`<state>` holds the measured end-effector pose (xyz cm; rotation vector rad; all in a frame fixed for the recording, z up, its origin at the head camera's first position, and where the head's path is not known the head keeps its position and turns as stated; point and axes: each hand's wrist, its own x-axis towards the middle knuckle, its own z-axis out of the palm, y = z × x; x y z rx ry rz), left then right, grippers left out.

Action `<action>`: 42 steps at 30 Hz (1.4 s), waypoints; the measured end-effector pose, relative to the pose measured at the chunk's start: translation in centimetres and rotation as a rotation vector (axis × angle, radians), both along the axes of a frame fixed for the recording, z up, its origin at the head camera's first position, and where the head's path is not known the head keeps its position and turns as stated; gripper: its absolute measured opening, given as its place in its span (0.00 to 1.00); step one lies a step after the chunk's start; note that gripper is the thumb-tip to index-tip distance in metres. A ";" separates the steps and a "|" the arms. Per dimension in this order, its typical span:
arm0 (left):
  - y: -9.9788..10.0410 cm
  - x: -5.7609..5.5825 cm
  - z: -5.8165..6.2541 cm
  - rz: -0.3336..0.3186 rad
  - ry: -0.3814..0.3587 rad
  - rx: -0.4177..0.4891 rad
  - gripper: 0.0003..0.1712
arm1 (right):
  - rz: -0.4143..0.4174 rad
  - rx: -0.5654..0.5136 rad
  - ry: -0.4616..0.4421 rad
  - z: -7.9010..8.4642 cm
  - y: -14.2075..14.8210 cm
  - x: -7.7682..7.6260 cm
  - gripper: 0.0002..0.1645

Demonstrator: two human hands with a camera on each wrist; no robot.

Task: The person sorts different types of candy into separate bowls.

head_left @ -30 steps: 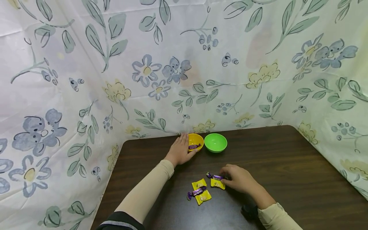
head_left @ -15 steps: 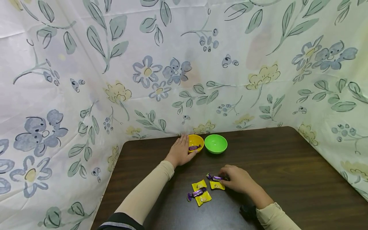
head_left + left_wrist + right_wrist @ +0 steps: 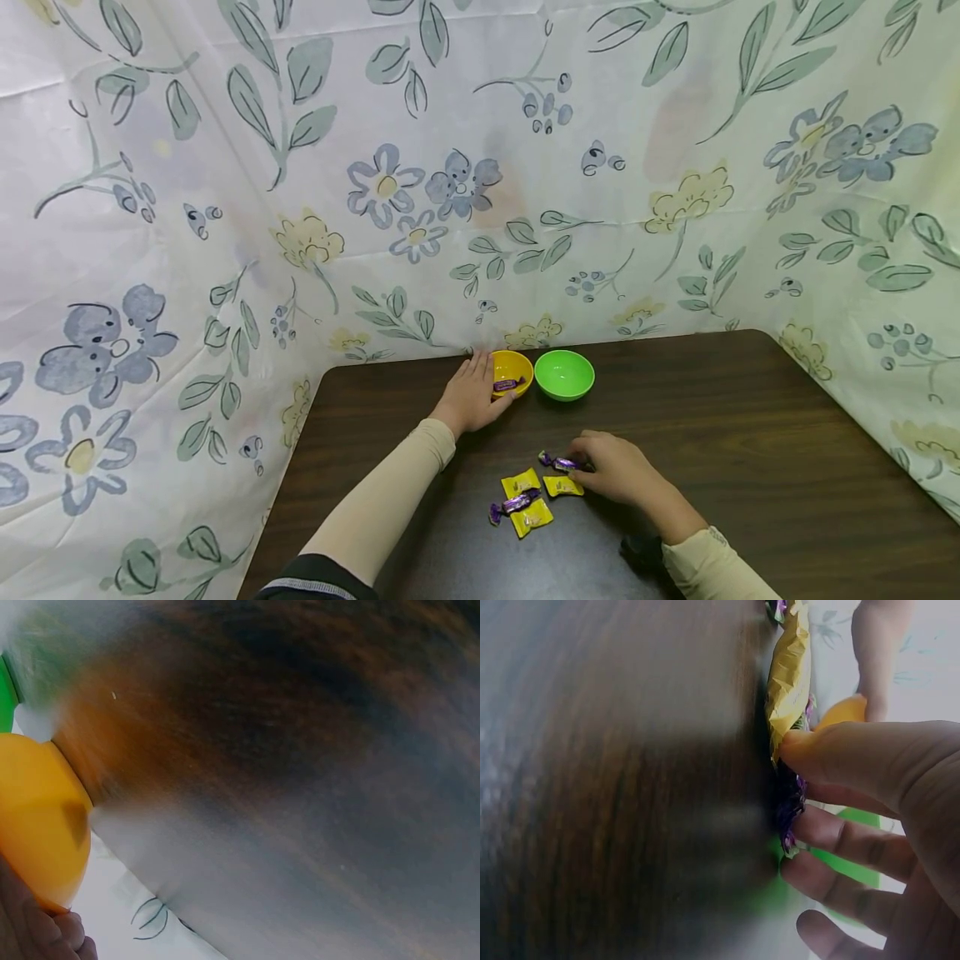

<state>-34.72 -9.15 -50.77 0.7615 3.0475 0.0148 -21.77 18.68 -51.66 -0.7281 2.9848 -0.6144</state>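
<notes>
My left hand (image 3: 467,398) lies with straight fingers along the left side of a yellow bowl (image 3: 517,362), the thumb across its front. One purple-wrapped candy (image 3: 507,385) lies inside that bowl. On the table my right hand (image 3: 618,468) has its thumb and fingers around the right end of another purple twist-wrapped candy (image 3: 557,462). In the right wrist view, the thumb touches the corner of a yellow-wrapped candy (image 3: 789,671), while the fingertips reach the dark purple wrapper (image 3: 791,806). In the left wrist view, the fingers (image 3: 69,934) appear below the bowl's wall (image 3: 34,825).
A green bowl (image 3: 564,379) stands right of the yellow one. Left of my right hand, a purple candy (image 3: 517,502) lies across two yellow packets. The brown table (image 3: 712,417) meets a floral cloth (image 3: 420,292) at its back. Something black (image 3: 641,552) is at my right wrist.
The yellow candy beside my right hand has shifted slightly left and turned. My right hand has moved a little left over the purple candy; my left hand has stayed at the bowl.
</notes>
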 end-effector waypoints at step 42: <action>0.0 0.1 0.0 -0.003 -0.009 0.009 0.58 | 0.016 -0.008 0.119 2.0 -1.3 -1.8 0.05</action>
